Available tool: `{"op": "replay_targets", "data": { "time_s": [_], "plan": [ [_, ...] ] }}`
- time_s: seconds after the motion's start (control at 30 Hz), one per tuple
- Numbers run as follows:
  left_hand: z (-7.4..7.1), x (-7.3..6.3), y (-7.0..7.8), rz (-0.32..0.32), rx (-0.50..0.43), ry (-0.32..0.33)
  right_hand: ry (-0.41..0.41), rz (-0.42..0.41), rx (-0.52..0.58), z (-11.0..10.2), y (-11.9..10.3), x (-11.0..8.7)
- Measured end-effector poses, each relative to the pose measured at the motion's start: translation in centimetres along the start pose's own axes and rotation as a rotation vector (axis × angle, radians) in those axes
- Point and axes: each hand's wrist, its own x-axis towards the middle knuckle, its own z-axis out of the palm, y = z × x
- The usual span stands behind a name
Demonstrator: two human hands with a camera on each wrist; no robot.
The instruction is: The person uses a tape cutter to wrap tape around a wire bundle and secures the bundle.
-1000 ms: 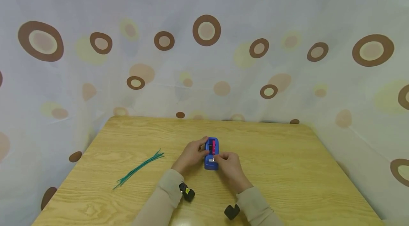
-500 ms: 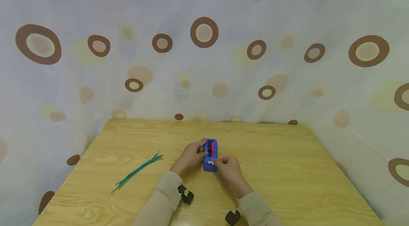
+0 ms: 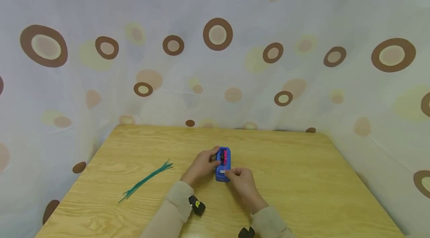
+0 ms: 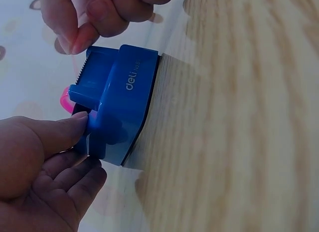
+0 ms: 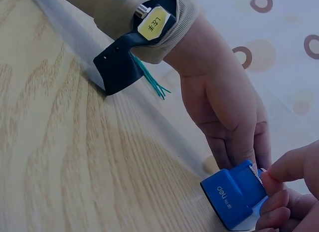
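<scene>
A blue tape dispenser (image 3: pixel 222 178) with a pink roll core (image 3: pixel 225 157) stands on the table in the head view. My left hand (image 3: pixel 200 164) grips its far left side, thumb on the body near the roll and fingers beneath, as the left wrist view shows. Thumb and forefinger of my right hand (image 3: pixel 244 184) pinch together right at the serrated cutting edge (image 4: pixel 81 72). A faint clear strip of tape (image 4: pixel 76 67) runs from the roll up to these fingertips. In the right wrist view the dispenser (image 5: pixel 232 197) is partly hidden by the right fingers.
A loose bundle of thin green stems (image 3: pixel 146 181) lies left of my left arm on the wooden table (image 3: pixel 302 178). Black wrist cameras (image 3: pixel 197 206) sit on both cuffs. A spotted curtain (image 3: pixel 215 81) hangs behind the table.
My right fingertips have shifted slightly toward me along the dispenser, to its cutting edge. The left hand keeps its grip, and the dispenser stays in place.
</scene>
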Motion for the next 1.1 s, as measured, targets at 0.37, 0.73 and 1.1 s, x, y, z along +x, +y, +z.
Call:
{"op": "replay_targets", "data": {
  "time_s": [0.37, 0.73, 1.1],
  "plan": [
    [0.0, -0.1, 0.1, -0.011, -0.007, -0.001, -0.004, 0.027, 0.070, 0.3, 0.1, -0.5],
    [0.0, -0.1, 0.1, -0.016, -0.005, -0.003, 0.002, 0.050, 0.031, 0.3, 0.3, -0.8],
    [-0.1, -0.2, 0.3, -0.015, -0.008, -0.001, -0.009, 0.050, 0.029, 0.1, 0.2, -1.4]
  ]
}}
